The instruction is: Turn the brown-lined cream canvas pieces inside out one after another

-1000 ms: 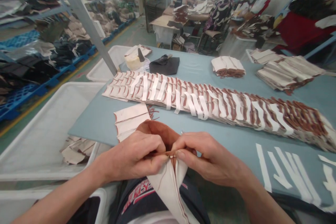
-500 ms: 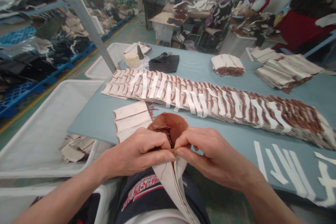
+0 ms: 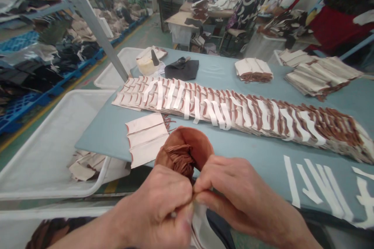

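Both my hands pinch the edge of a brown leather piece with a cream backing [image 3: 201, 140], held in front of my body at the table's near edge. My left hand [image 3: 160, 198] is curled, its thumb lowermost. Fingertips of my right hand [image 3: 230, 186] meet those of the left at the same spot. The brown side curves into an open loop, with gathered brown folds [image 3: 181, 157] inside. Cream fabric hangs below, mostly hidden by my hands. Just beyond my left hand lies a flat cream piece with seams [image 3: 147, 138] and brown fringes.
A long overlapping row of cream-and-brown pieces [image 3: 210, 105] crosses the blue table [image 3: 99, 132], with white strips on it. More white strips [image 3: 324, 183] lie at right. Stacks [image 3: 253, 69], a black cloth [image 3: 182, 69] and a dark cone [image 3: 154, 58] sit behind. White bins [image 3: 58, 124] stand left.
Both hands have moved down and nearer to me. My left hand has turned and curled tighter. The brown loop has widened, showing more of the gathered folds.
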A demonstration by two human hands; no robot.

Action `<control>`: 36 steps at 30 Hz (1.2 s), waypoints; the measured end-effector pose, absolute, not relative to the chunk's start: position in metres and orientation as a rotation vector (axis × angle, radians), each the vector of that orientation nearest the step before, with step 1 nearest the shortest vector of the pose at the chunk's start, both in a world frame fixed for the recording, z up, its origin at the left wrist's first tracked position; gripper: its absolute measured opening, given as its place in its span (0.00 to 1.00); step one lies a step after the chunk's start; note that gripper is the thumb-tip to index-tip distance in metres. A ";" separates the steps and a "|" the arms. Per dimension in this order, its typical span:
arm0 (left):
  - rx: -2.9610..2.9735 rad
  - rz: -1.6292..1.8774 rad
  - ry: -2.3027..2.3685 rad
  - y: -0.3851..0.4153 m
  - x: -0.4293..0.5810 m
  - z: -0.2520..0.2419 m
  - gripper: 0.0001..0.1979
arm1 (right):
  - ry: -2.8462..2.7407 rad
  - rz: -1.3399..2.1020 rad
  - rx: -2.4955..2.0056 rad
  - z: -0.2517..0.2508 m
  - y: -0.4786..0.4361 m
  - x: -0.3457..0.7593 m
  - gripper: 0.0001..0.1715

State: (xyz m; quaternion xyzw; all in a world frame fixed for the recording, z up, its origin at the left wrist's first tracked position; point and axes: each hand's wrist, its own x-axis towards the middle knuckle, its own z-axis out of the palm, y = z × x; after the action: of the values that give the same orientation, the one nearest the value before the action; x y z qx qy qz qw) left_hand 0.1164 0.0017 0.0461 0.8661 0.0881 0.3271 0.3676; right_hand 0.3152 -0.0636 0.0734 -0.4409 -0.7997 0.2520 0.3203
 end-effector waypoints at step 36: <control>1.723 0.385 0.580 0.033 0.106 0.027 0.19 | -1.368 1.360 -1.226 0.013 -0.015 0.333 0.34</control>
State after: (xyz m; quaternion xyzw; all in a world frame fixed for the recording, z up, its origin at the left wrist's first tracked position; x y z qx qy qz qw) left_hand 0.1058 0.0332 0.0267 0.7426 0.2500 0.1659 0.5987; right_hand 0.3327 -0.0145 0.0127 -0.4882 -0.5444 0.5413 0.4151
